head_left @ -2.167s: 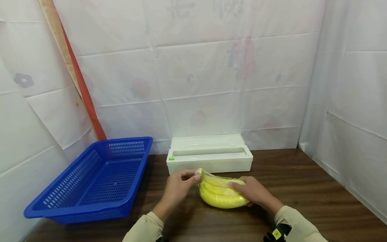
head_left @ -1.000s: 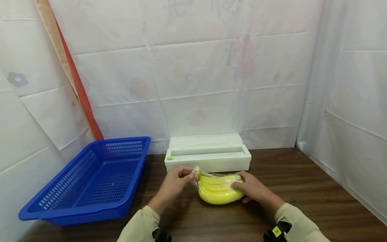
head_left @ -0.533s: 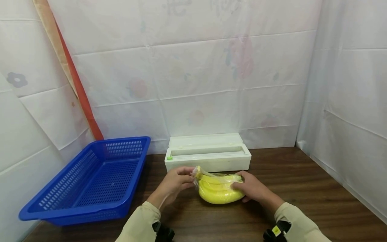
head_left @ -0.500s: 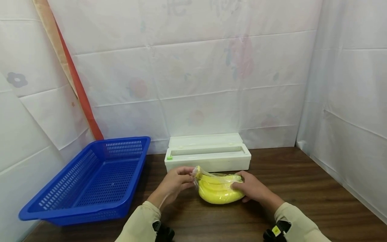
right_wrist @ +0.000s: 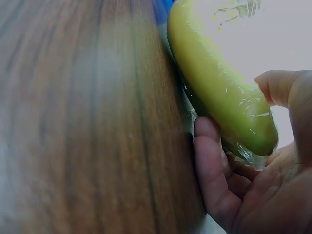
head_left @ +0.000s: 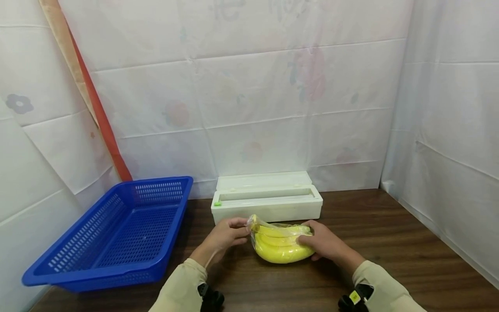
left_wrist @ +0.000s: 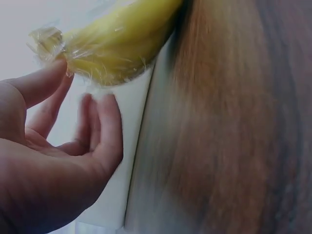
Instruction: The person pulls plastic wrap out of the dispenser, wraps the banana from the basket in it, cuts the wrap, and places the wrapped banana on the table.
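Note:
A bunch of yellow bananas (head_left: pixel 281 249), wrapped in clear cling film (left_wrist: pixel 73 51), is held just above or on the wooden table; I cannot tell which. My left hand (head_left: pixel 222 237) is at the stem end. In the left wrist view its thumb and index finger pinch the gathered film there, and the other fingers are bent below without touching the fruit. My right hand (head_left: pixel 327 243) grips the opposite end, thumb on top and fingers underneath, as the right wrist view shows. Film stretches smoothly over the fruit.
Behind the bananas stands a white cling film box (head_left: pixel 269 211) with its lid up and a green slider at its left end. A blue perforated basket (head_left: pixel 93 277) is at the left. White sheets hang around the brown wooden table (head_left: pixel 390 242).
The bananas have come slightly left and turned more level. My left thumb and fingers have shifted from over the stem to its left side. The right hand keeps its grip.

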`<state>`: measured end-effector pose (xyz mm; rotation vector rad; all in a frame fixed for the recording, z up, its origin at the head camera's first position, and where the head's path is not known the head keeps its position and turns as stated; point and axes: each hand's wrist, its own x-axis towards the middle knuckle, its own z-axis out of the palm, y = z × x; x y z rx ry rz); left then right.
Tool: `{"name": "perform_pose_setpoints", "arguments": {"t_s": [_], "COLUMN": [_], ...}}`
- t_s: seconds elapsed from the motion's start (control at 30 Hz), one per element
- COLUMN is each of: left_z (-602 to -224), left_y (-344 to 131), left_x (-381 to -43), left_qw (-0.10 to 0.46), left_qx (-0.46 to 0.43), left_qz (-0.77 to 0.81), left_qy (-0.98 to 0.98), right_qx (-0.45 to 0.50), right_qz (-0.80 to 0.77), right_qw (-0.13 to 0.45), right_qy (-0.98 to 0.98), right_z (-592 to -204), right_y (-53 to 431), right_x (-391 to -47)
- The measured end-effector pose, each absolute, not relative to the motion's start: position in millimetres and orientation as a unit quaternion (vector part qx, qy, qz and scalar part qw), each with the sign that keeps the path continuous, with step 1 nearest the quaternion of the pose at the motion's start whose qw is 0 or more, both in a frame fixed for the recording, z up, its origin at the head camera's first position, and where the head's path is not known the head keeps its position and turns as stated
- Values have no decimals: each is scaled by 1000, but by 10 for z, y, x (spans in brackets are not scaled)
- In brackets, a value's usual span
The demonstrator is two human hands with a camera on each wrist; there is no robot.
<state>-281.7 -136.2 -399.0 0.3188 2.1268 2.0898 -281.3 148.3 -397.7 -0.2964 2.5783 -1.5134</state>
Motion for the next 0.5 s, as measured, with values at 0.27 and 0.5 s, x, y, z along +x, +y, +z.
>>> {"name": "perform_pose_setpoints", "arguments": {"t_s": [0.27, 0.5], "left_z": [-4009, -3995], "left_y": [-1326, -1276], "left_x": [-2825, -2819], "left_qw": [20, -25], "left_qx": [134, 121], "left_qz": [687, 655], "left_qy": [714, 746], "right_qx": [-106, -101], "right_qz": [-502, -500], "right_qw": [70, 64], "right_qy": [856, 857], "right_z": [-3998, -3990], "right_y": [1481, 1479], "right_x": [-2822, -2819]}}
